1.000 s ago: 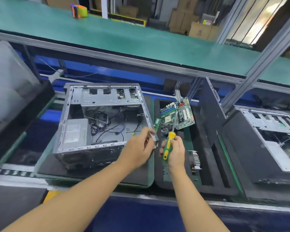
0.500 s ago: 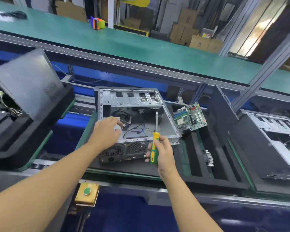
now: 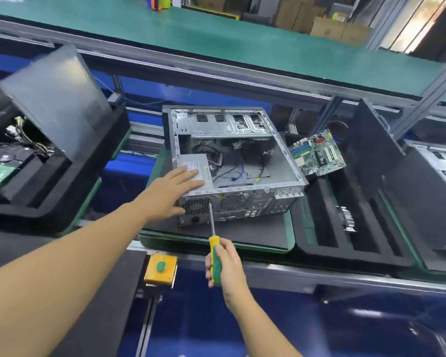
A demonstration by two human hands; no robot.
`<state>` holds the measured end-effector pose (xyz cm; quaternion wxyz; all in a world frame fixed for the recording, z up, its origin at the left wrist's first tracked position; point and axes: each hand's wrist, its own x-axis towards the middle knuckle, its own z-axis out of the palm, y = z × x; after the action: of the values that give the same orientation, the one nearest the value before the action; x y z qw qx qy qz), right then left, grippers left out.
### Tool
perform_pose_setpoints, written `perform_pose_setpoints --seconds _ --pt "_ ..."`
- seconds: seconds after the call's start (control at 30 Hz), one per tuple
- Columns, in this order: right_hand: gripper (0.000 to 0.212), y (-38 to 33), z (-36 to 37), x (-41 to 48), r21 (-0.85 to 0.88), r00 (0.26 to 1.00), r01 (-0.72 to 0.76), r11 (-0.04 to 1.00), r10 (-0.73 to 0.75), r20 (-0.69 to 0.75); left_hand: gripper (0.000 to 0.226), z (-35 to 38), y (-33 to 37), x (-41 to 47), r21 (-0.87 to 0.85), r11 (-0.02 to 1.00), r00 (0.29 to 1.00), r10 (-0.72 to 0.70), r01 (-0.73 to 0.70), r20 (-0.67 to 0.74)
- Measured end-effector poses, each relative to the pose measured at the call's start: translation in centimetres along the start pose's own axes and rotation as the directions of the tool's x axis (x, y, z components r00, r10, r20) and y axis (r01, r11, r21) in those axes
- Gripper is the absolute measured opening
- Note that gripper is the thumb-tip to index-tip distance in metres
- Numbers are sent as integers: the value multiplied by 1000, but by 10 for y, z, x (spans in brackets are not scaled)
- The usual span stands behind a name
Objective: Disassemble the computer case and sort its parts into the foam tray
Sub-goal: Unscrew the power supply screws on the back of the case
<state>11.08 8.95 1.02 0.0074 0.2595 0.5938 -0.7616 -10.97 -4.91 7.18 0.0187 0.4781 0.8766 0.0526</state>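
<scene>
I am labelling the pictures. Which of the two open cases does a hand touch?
The centre case: the left hand lies flat on its power supply. The case at the far right is untouched.

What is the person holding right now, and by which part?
The right hand grips a screwdriver by its green-and-yellow handle. The left hand only rests on the power supply.

Head-worn, tilted forward and down, close above left hand (image 3: 170, 194) and right hand (image 3: 227, 266), facing computer case (image 3: 229, 124) just beyond.
</scene>
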Motion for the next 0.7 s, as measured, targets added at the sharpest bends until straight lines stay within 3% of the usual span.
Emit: perform_pose_setpoints --seconds 0.13,0.43,0.7 --pt "22 32 11 4 -42 999 -39 998 40 10 95 8 -2 -1 -104 994 996 27 -36 -87" --pt "13 58 31 8 -119 993 -115 986 114 -11 95 16 -2 0 -168 985 981 13 -47 -194" --pt "18 63 50 13 -39 992 -97 995 93 -88 94 17 -2 1 -223 975 984 -23 -17 -175"
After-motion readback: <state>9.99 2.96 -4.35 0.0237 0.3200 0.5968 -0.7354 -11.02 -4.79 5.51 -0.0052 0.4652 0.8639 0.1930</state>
